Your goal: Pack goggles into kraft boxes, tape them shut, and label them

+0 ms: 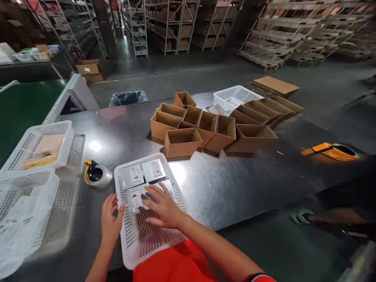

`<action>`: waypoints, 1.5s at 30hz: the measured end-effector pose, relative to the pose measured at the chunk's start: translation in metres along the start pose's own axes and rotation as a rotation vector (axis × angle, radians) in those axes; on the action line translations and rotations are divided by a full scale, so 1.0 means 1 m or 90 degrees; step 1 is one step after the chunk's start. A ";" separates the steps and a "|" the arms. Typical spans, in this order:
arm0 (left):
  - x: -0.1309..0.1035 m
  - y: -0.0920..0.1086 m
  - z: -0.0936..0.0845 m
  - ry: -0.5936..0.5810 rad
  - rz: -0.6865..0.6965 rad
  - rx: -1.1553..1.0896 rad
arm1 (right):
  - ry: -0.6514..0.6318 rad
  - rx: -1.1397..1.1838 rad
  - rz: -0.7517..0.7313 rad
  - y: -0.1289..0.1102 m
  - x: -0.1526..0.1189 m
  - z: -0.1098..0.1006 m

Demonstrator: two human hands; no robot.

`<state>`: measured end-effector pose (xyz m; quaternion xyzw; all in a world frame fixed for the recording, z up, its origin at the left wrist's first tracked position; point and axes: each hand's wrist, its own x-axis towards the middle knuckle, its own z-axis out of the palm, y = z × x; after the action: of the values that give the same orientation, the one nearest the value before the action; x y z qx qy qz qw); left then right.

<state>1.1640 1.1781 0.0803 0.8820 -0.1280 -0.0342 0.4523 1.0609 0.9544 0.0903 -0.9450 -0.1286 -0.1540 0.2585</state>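
One white basket (129, 250) holds several printed packets (135, 174).

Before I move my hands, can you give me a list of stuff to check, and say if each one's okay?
1. Packets in the basket: ok. White packets lie in the front basket.
2. All packets easy to see: not ok. Your right hand covers some of them.
3. Left hand free: ok. Your left hand is by the basket's left rim, with no packet in it.
4. Cardboard boxes open: ok. The nearest cardboard box and the ones around it have open tops.
5. Tape dispenser out of the basket: ok. The tape dispenser sits to its left.
6. Every box empty inside: cannot tell. Their walls hide the bottoms.
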 end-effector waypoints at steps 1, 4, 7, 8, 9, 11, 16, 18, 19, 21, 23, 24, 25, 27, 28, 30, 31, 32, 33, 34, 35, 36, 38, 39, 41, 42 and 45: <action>0.009 0.010 0.002 0.008 0.029 0.051 | 0.066 0.016 0.049 0.009 -0.009 -0.006; 0.037 0.044 0.018 -0.008 0.109 0.218 | 0.251 0.059 0.287 0.048 -0.043 -0.021; 0.060 0.074 0.049 -0.070 0.112 0.373 | 0.323 0.112 0.475 0.091 -0.075 -0.022; 0.064 0.081 0.061 -0.097 0.096 0.432 | 0.322 0.132 0.500 0.102 -0.082 -0.019; 0.066 0.086 0.073 -0.125 0.081 0.494 | 0.313 0.153 0.510 0.111 -0.087 -0.015; 0.065 0.089 0.092 -0.169 0.076 0.604 | 0.284 0.199 0.504 0.123 -0.087 -0.005; 0.043 0.078 0.104 -0.151 0.153 0.703 | 0.223 0.295 0.465 0.140 -0.057 0.010; 0.037 0.075 0.101 -0.149 0.166 0.693 | 0.214 0.314 0.453 0.149 -0.044 0.009; 0.036 0.075 0.100 -0.152 0.167 0.685 | 0.209 0.316 0.449 0.153 -0.040 0.008; 0.039 0.075 0.100 -0.155 0.151 0.672 | 0.183 0.300 0.434 0.158 -0.035 0.007; 0.047 0.078 0.103 -0.156 0.129 0.662 | 0.114 0.245 0.399 0.156 -0.034 0.009; 0.052 0.080 0.104 -0.158 0.119 0.658 | 0.065 0.202 0.378 0.153 -0.034 0.011; 0.056 0.081 0.106 -0.162 0.114 0.652 | 0.012 0.153 0.358 0.148 -0.033 0.014; 0.061 0.084 0.108 -0.167 0.112 0.639 | -0.078 0.051 0.336 0.137 -0.027 0.023; 0.062 0.085 0.108 -0.166 0.111 0.632 | -0.112 0.007 0.325 0.133 -0.022 0.029; 0.062 0.086 0.108 -0.157 0.113 0.618 | -0.162 -0.059 0.288 0.128 -0.010 0.041; 0.062 0.085 0.108 -0.151 0.115 0.611 | -0.180 -0.082 0.265 0.128 -0.004 0.046; 0.061 0.084 0.108 -0.144 0.117 0.605 | -0.192 -0.100 0.244 0.129 0.001 0.050; 0.061 0.083 0.108 -0.138 0.123 0.598 | -0.199 -0.113 0.227 0.131 0.004 0.052; 0.061 0.082 0.108 -0.133 0.128 0.590 | -0.198 -0.126 0.220 0.133 0.006 0.054; 0.061 0.081 0.107 -0.128 0.133 0.582 | -0.194 -0.132 0.222 0.135 0.006 0.054; 0.062 0.080 0.107 -0.125 0.138 0.573 | -0.188 -0.133 0.228 0.136 0.005 0.053; 0.064 0.079 0.107 -0.122 0.145 0.556 | -0.175 -0.125 0.245 0.133 -0.001 0.051; 0.065 0.079 0.107 -0.121 0.145 0.549 | -0.157 -0.108 0.261 0.130 -0.005 0.050; 0.066 0.078 0.107 -0.120 0.144 0.540 | -0.104 -0.075 0.301 0.119 -0.012 0.046; 0.067 0.077 0.107 -0.120 0.145 0.534 | -0.073 -0.068 0.323 0.113 -0.015 0.044; 0.066 0.072 0.103 -0.114 0.151 0.498 | 0.014 -0.083 0.399 0.098 -0.021 0.029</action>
<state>1.1959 1.0390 0.0814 0.9599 -0.2711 -0.0073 0.0713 1.0796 0.8850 0.0153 -0.9513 0.1819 -0.0852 0.2339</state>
